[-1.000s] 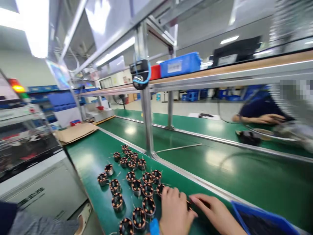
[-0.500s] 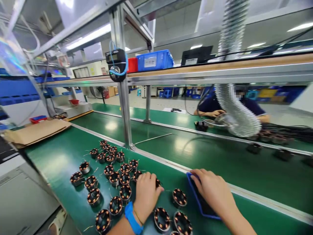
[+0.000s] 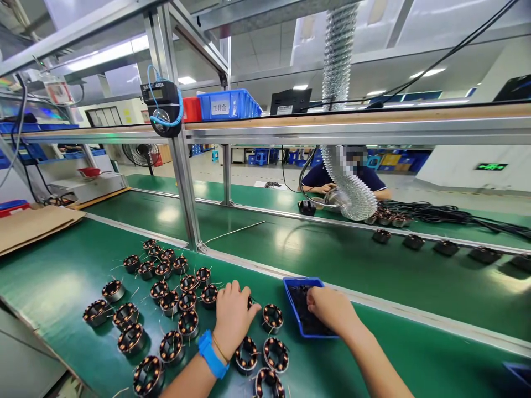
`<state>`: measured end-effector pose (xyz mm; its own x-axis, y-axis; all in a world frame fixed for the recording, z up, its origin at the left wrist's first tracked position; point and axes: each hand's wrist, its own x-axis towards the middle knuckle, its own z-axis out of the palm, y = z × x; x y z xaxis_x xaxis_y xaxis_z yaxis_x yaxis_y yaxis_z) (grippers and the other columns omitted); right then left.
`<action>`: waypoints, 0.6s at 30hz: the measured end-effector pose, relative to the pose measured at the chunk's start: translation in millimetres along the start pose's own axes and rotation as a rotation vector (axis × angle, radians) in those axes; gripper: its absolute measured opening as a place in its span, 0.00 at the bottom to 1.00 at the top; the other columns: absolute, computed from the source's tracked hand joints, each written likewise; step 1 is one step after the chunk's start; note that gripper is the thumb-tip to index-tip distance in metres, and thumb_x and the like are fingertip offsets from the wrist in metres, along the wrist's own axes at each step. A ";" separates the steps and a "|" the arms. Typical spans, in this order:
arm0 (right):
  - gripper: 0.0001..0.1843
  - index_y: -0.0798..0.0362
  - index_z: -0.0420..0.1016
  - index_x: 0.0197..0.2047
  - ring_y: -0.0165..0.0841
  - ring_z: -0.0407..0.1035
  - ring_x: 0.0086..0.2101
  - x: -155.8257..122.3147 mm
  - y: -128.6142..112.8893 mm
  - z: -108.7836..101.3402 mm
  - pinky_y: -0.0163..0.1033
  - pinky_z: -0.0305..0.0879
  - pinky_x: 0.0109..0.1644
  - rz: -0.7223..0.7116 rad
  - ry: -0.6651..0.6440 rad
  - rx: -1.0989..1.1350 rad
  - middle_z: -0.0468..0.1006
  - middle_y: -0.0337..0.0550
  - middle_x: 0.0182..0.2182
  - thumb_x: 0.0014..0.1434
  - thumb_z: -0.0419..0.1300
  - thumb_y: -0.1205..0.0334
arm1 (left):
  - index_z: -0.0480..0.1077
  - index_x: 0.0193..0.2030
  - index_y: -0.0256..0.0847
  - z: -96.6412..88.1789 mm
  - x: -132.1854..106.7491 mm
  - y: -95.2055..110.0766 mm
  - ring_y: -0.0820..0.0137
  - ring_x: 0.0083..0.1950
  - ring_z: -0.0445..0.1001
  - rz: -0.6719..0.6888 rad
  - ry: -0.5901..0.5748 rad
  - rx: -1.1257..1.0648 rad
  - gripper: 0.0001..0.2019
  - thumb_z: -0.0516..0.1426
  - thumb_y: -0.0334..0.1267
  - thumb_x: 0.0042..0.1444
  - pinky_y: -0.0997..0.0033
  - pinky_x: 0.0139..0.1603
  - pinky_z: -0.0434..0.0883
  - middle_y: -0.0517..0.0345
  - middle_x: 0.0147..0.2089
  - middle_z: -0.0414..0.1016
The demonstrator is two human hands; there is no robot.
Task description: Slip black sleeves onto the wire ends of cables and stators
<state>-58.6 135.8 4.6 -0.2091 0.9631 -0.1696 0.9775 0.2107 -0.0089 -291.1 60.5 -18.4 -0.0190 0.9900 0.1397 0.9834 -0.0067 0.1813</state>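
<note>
My left hand [image 3: 235,310], with a blue strap on the wrist, curls over a motor stator [image 3: 250,303], mostly hidden beneath the fingers. In the small blue tray [image 3: 317,335] is a heap of thin black pieces [image 3: 299,301]. My right hand [image 3: 329,309] reaches into that tray with its fingers drawn together at the heap; what lies between the fingertips is hidden. Between the hands stands one more stator [image 3: 272,319], a dark ring with copper windings. Several similar stators [image 3: 169,303] with loose wire ends spread over the green bench to the left.
A metal post [image 3: 182,188] rises behind the stators, carrying a black device with a coiled blue cord. Beyond a pale rail runs a green belt [image 3: 257,243] with several stators at the right. Across it sits a co-worker [image 3: 315,179] near a flexible silver duct [image 3: 350,190]. Cardboard [image 3: 37,226] lies left.
My right hand has moved from the tray's far edge down into the black pieces, its fingers closing. My left hand stays over the stator. The whole view has shifted.
</note>
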 end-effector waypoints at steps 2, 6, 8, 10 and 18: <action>0.13 0.54 0.84 0.39 0.48 0.80 0.45 -0.7 0.8 -0.8 0.40 0.65 0.40 0.000 -0.003 0.004 0.85 0.56 0.40 0.61 0.57 0.73 | 0.76 0.47 0.42 -3.6 0.9 -1.8 0.53 0.53 0.73 0.015 -0.033 -0.007 0.11 0.62 0.45 0.63 0.53 0.52 0.70 0.49 0.47 0.73; 0.15 0.55 0.85 0.39 0.48 0.80 0.44 -1.7 2.3 -2.4 0.41 0.66 0.40 -0.002 -0.005 0.006 0.85 0.57 0.39 0.62 0.56 0.73 | 0.72 0.59 0.53 -14.2 1.7 -13.0 0.55 0.55 0.73 0.150 -0.133 -0.024 0.20 0.64 0.43 0.60 0.55 0.52 0.71 0.52 0.51 0.72; 0.13 0.54 0.86 0.40 0.49 0.80 0.44 -2.3 3.3 -3.5 0.42 0.67 0.41 -0.003 -0.006 0.004 0.86 0.57 0.39 0.63 0.57 0.71 | 0.72 0.59 0.56 -18.3 3.2 -17.5 0.56 0.55 0.73 0.215 -0.175 -0.017 0.21 0.65 0.40 0.59 0.57 0.51 0.71 0.53 0.52 0.71; 0.12 0.53 0.86 0.40 0.49 0.80 0.45 -2.9 4.1 -4.4 0.41 0.68 0.41 -0.006 -0.007 0.002 0.86 0.56 0.39 0.63 0.60 0.69 | 0.74 0.55 0.53 -20.5 5.7 -19.5 0.56 0.53 0.73 0.250 -0.198 0.000 0.16 0.64 0.37 0.60 0.57 0.50 0.71 0.53 0.51 0.72; 0.09 0.53 0.85 0.42 0.50 0.80 0.45 -1.2 0.1 -0.6 0.43 0.69 0.43 -0.002 0.015 -0.004 0.86 0.56 0.40 0.64 0.62 0.64 | 0.77 0.50 0.44 -24.8 13.5 -18.6 0.55 0.50 0.76 0.301 -0.229 0.040 0.12 0.65 0.36 0.59 0.60 0.47 0.73 0.51 0.48 0.75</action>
<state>-58.3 134.7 5.4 -0.2119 0.9650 -0.1544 0.9769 0.2136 -0.0053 -314.1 70.5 4.3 0.3085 0.9503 -0.0411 0.9451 -0.3014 0.1260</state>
